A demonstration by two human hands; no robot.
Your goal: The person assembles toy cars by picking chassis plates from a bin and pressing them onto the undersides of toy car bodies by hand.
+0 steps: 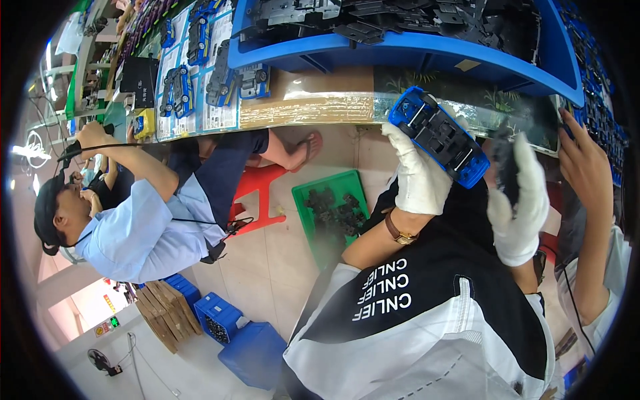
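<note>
My left hand [420,175], in a white glove, is closed on a blue toy car body [459,155]. The body is tilted, with its open underside and black interior facing me. To its right, my gloved right hand [523,207] grips a dark plastic part [507,163], blurred by motion, that looks like a car chassis. The two pieces are apart. Both are held in front of the table's near edge. Beyond them stands a large blue bin [413,50], heaped with black plastic chassis parts [427,20].
Blue toy cars [179,92] stand on printed sheets at the table's left. A green tray [299,200] of black parts sits low on my left. A co-worker [153,220] sits at the left; another person's hand [583,157] is close on my right, near stacked blue cars.
</note>
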